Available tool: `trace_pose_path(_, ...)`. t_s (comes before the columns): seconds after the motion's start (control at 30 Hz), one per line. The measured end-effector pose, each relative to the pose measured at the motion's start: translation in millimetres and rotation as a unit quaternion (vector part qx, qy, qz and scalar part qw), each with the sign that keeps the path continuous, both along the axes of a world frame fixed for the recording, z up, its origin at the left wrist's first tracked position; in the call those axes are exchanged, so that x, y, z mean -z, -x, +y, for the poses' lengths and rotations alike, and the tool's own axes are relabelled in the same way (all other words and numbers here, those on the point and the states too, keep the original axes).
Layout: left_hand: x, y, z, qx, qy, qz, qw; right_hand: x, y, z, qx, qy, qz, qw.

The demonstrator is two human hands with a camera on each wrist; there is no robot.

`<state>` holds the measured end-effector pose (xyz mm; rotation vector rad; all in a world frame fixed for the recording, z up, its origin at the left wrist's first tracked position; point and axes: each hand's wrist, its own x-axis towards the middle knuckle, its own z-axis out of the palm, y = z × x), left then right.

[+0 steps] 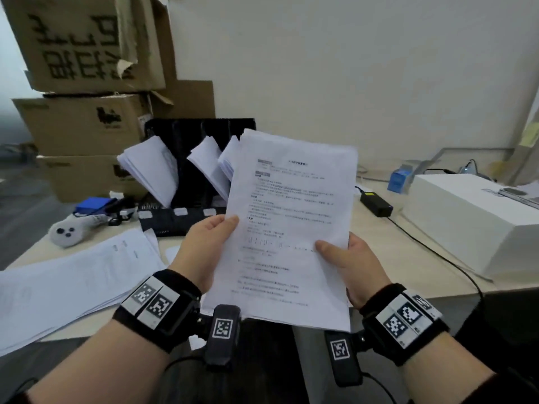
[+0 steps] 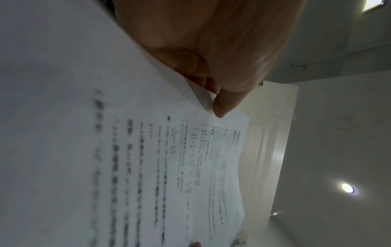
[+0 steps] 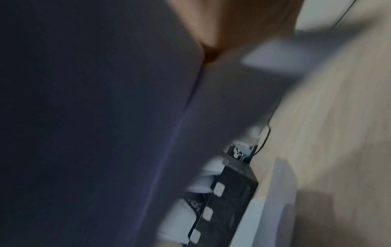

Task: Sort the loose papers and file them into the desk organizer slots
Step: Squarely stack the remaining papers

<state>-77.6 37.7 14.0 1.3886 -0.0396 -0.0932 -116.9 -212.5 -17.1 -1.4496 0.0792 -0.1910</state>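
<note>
Above the desk edge, a thin sheaf of printed papers point(image 1: 291, 228) is pinched at its side margins by left hand point(image 1: 208, 249) and right hand point(image 1: 350, 263); light and floppy, best gripped two-sided. Black organizer point(image 1: 201, 170), partly filled, stands behind.

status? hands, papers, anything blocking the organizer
Left hand and right hand both grip held sheets, raised above desk. Organizer behind, slots partly filled. Loose pile still unfiled. Path clear.
</note>
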Motion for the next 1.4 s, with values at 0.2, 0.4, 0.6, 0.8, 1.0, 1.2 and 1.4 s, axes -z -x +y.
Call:
trace_pose_path(0.2, 15.2, 7.4, 52.8, -0.042, 0.022, 0.044, 0.998, 7.3, -17.8, 44.5, -0.043, 0.005, 0.054, 0.998)
trace_pose_path(0.4, 32.7, 12.1, 76.8, -0.083, 0.036, 0.062, 0.994, 27.0, -27.2, 68.5, -0.020, 0.037, 0.092, 0.995)
trace_pose_path(0.6, 45.1, 13.2, 83.2, -0.083, 0.061, 0.058, 0.993, 35.9, -21.4, 69.4, 0.037, -0.008, 0.073, 0.997)
trace_pose_path(0.8, 48.2, 11.6, 76.8, -0.084, 0.056, 0.024, 0.995, 36.1, -16.1, 62.0, 0.070, -0.039, 0.055, 0.995)
trace_pose_path(1.0, 45.7, 6.8, 73.3, -0.077, 0.036, 0.018, 0.996, 44.1, -14.7, 47.9, 0.034, -0.030, 0.067, 0.997)
trace_pose_path(1.2, 43.8, 4.8, 68.4, -0.095, 0.030, 0.011, 0.995, 56.1, -14.9, 40.9, -0.006, 0.004, 0.077, 0.997)
trace_pose_path(1.4, 41.1, 3.8, 65.8, -0.113, 0.039, 0.000, 0.993, 54.7, -13.9, 41.9, -0.015, 0.015, 0.083, 0.996)
